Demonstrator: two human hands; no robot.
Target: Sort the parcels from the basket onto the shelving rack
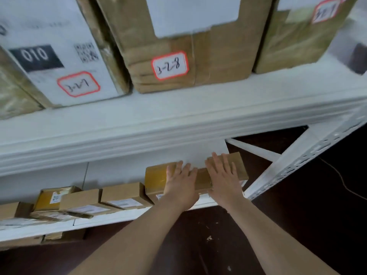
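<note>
Taped cardboard parcel (155, 175) is seated at the right end of the lower shelf (119, 217) of the white shelving rack (297, 161), just right of a row of smaller cardboard boxes (123, 193). Left hand (181, 182) and right hand (225, 176) are laid flat on its top, fingers straight and spread, pointed away; nothing is gripped. Left hand is placed mid-parcel, right hand on the right half, just beside it.
</note>
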